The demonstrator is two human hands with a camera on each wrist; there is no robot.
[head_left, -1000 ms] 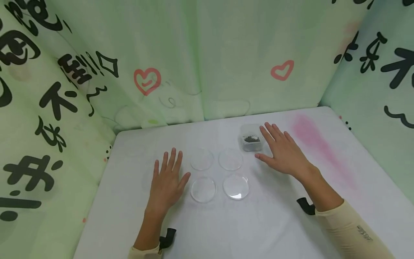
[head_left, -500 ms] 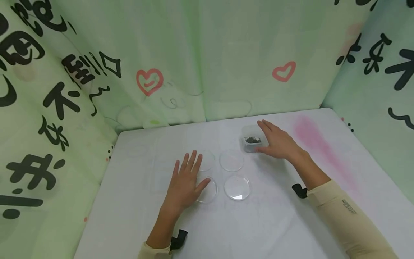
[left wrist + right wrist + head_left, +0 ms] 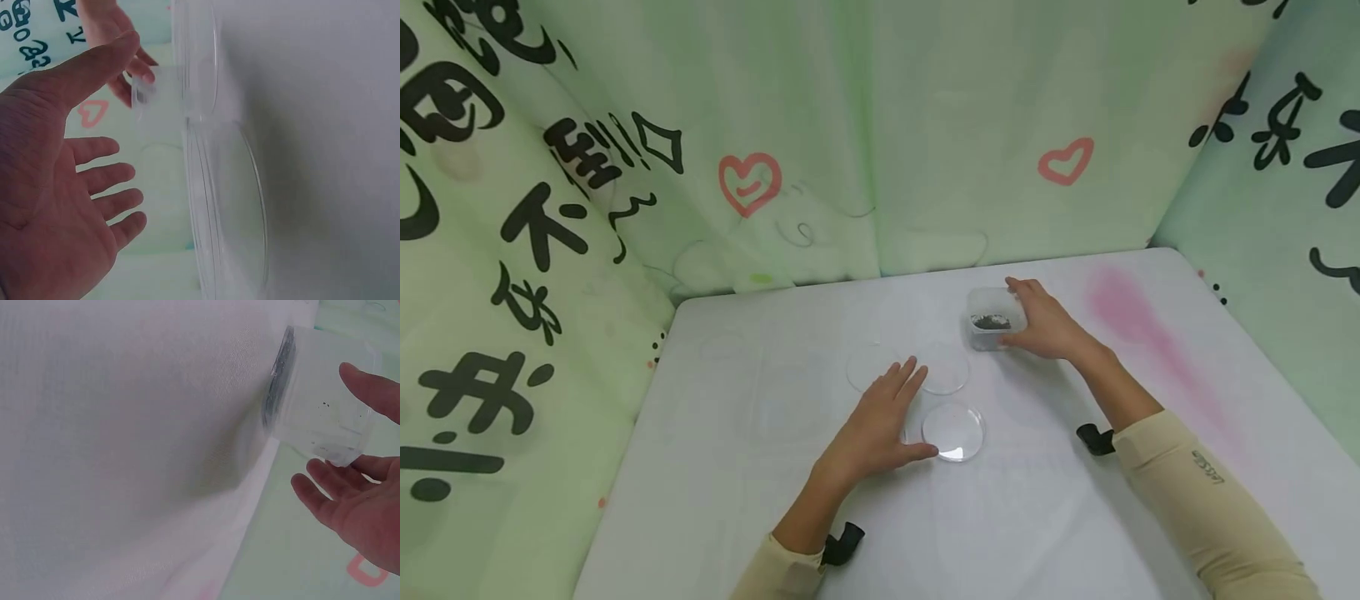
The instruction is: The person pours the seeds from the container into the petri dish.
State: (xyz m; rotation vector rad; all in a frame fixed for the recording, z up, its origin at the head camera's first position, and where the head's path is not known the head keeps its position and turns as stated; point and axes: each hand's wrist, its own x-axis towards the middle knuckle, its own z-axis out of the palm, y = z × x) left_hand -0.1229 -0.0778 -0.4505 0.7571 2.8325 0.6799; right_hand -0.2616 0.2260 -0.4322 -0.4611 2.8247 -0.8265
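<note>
Several clear round petri dishes lie on the table: the front right dish, the back right dish and the back left dish show, while the front left one is almost wholly hidden under my left hand. That hand spreads over the dishes with relaxed fingers, its thumb tip at the front right dish's rim. In the left wrist view its palm faces the dish sides, holding nothing. My right hand holds the right side of a clear plastic box with dark bits inside, thumb in front and fingers behind.
A white cloth covers the table, with a pink stain at the right. Green curtains with black writing and red hearts hang along the back and sides. A black wrist mount sits at each cuff.
My left hand has moved right, from beside the dishes to over them. My right hand has moved in from beside the box to around its right side; the box stays in place.
</note>
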